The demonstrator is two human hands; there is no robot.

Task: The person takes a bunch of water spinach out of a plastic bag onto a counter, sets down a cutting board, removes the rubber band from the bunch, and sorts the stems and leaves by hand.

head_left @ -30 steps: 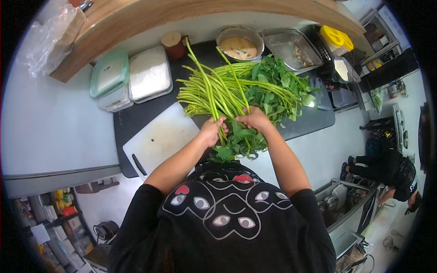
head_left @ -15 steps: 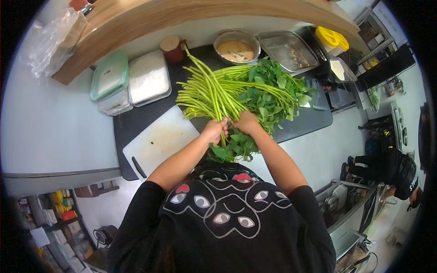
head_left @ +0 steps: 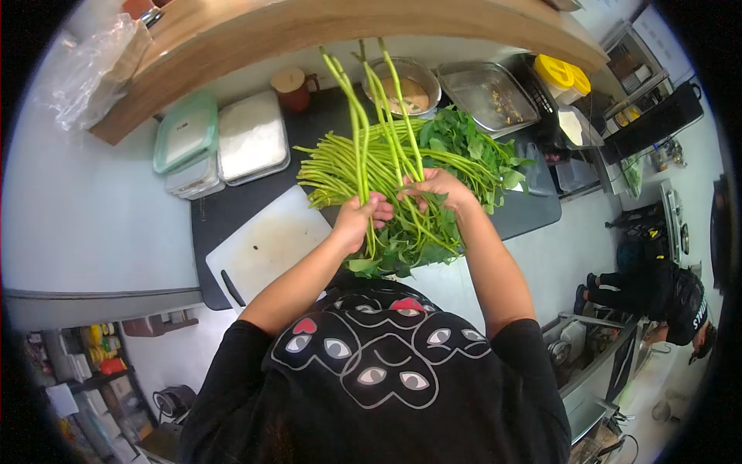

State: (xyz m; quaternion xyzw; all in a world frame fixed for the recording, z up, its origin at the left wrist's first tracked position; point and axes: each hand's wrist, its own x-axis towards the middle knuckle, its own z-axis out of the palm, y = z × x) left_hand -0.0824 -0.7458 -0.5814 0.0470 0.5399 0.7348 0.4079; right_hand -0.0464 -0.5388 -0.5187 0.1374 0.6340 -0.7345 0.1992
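My left hand [head_left: 362, 222] is closed around a few long green water spinach stalks [head_left: 360, 147] that stand up away from me, their leafy ends hanging toward my shirt. To its right, my right hand [head_left: 442, 190] grips a second small bunch of stalks [head_left: 394, 139], with leaves below the fingers. Behind both hands lies a large pile of water spinach [head_left: 328, 166], cut stems to the left and leaves [head_left: 460, 135] to the right. A white cutting board [head_left: 267, 243] with a small dark speck lies left of my left hand.
Along the back of the dark counter [head_left: 525, 213] stand lidded containers [head_left: 188, 135], a brown mug [head_left: 294, 91], a metal bowl [head_left: 423, 71] of tan contents and a metal tray [head_left: 487, 93]. A wooden shelf [head_left: 309, 35] overhangs them. A person [head_left: 657, 290] stands far right.
The stalks, together in one bunch before, are now split between my hands. My right hand has risen and moved right with its share; the held stalks stand more upright.
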